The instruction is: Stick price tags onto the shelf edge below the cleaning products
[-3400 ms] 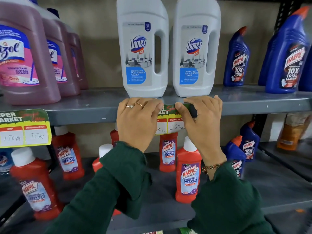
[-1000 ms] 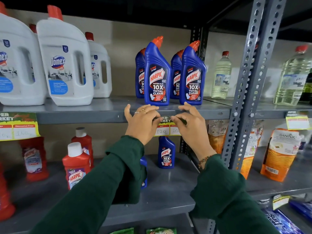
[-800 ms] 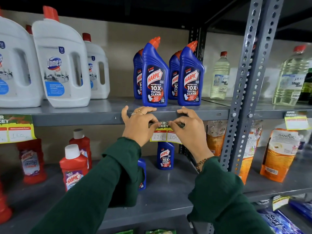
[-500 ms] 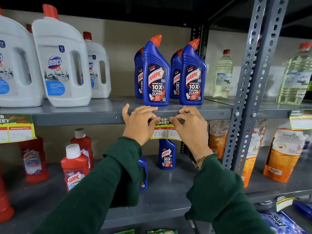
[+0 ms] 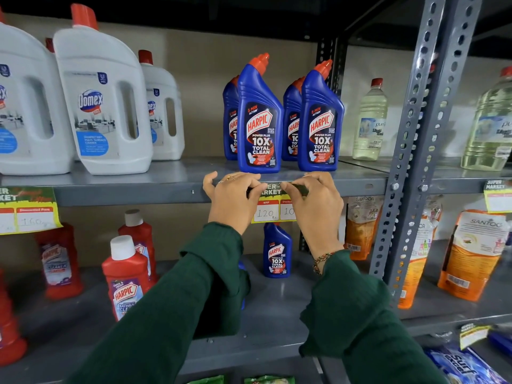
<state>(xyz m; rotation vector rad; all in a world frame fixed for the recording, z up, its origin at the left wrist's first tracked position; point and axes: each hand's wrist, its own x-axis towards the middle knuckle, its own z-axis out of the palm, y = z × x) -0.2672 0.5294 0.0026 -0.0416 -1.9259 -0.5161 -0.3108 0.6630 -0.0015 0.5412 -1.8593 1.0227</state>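
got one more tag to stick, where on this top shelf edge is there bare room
The shelf edge is bare between the tag on the left and the left hand, under the white jugs. A shorter bare stretch runs from the right hand to the upright post. Under the blue bottles it is crowded: both hands press a tag there.

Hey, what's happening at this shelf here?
A person in green sleeves is fixing a price tag to the front edge of the grey shelf, right below the blue Harpic bottles. The left hand and right hand press the tag's top strip against the edge from either side. The tag hangs down between them, showing a handwritten 120. Another tag already hangs further left, under the white Domex jugs.
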